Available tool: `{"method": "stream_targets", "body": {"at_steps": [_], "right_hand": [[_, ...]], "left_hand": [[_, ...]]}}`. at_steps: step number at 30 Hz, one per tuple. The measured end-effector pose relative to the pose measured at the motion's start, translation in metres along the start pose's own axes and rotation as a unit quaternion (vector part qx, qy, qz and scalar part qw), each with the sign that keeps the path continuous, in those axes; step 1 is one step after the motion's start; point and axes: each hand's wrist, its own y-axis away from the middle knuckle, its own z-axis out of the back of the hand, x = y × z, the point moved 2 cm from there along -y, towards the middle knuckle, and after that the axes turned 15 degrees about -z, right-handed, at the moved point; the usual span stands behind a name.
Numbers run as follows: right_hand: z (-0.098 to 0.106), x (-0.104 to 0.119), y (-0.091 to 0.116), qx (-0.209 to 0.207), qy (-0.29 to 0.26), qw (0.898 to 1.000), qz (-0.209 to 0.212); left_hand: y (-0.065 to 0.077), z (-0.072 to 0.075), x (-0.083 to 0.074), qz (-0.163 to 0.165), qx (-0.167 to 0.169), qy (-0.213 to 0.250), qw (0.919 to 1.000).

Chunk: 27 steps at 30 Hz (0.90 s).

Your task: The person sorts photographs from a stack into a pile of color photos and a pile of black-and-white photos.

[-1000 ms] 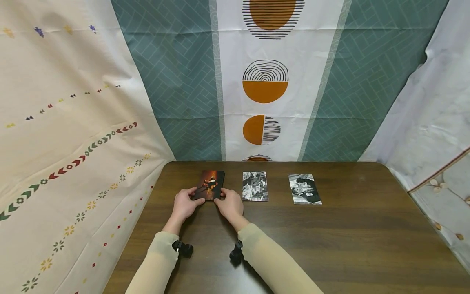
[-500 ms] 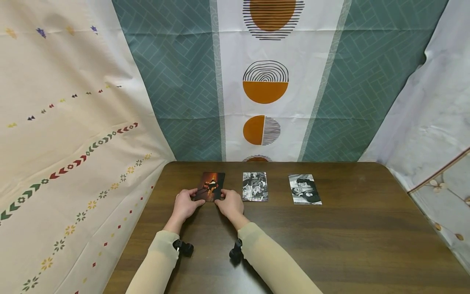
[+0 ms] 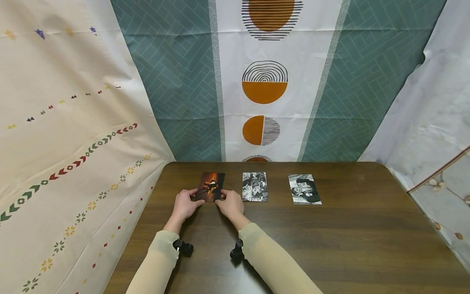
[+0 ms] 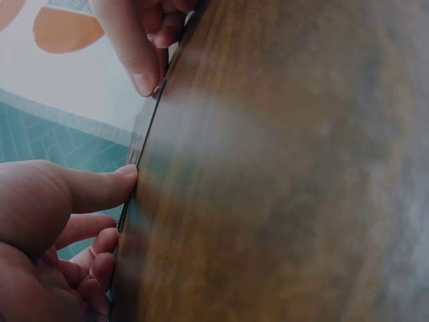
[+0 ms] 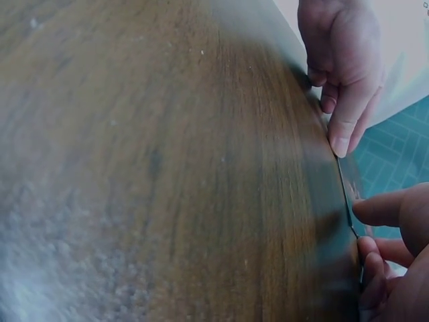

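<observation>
Fingers (image 3: pixel 200 201) of the left hand (image 3: pixel 184 205) and right hand (image 3: pixel 231 206) pinch the dark photo (image 3: pixel 211 188) at its eight and four o'clock; it lies between them, toward eleven o'clock on the table (image 3: pixel 349 245). Past the right hand, at three o'clock, lie two black-and-white photos (image 3: pixel 255 187).

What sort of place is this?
Probably a makeshift curtained-off workspace: a wood-grain table, with a teal-and-white patterned cloth hanging behind it and a cream patterned cloth along its left side.
</observation>
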Motion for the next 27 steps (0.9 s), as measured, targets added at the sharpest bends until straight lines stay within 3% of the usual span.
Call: {"method": "stream_targets", "body": {"at_steps": [18, 27], "right_hand": [[-0.0001, -0.0035, -0.0030, 0.010, -0.001, 1.000, 0.013], [0.0022, -0.0067, -0.0066, 0.040, -0.030, 0.998, 0.040]], "left_hand": [[0.0011, 0.0014, -0.0024, -0.009, -0.002, -0.007, 0.9999], [-0.0006, 0.0024, -0.0027, 0.001, 0.001, 0.029, 0.9996]]}}
